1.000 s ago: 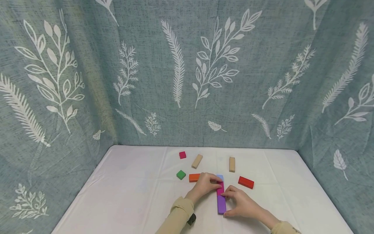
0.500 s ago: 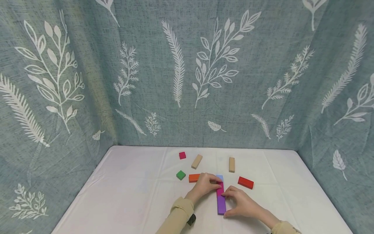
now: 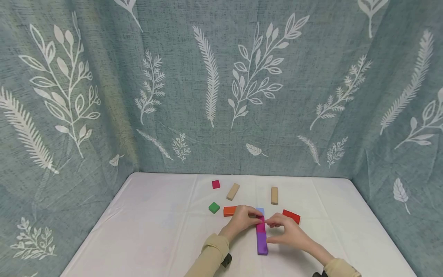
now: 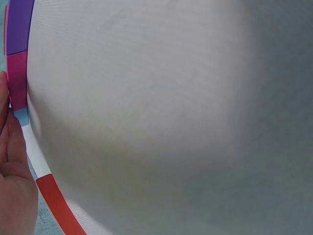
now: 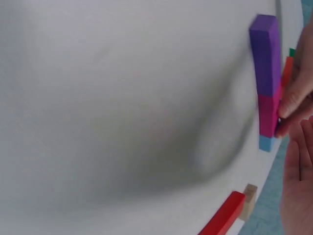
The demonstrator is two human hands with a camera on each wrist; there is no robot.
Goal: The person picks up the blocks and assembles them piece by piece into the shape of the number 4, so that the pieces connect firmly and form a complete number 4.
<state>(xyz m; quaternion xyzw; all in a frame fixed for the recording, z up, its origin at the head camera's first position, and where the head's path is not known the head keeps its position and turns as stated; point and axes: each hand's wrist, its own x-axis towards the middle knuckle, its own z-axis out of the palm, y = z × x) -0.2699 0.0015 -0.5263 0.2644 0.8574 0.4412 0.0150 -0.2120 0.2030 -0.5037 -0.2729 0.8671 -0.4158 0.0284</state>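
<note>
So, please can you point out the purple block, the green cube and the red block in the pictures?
purple block [image 3: 262, 244]: head view, middle of its top face.
green cube [image 3: 214, 207]: head view, centre of its top.
red block [image 3: 292, 216]: head view, the visible right part.

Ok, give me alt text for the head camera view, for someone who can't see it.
Two hands meet at a line of blocks on a white table: the left hand and right hand both touch the magenta block, which sits between a purple block and a light blue block. Loose blocks lie around; leaf-print fabric hangs behind.
</note>
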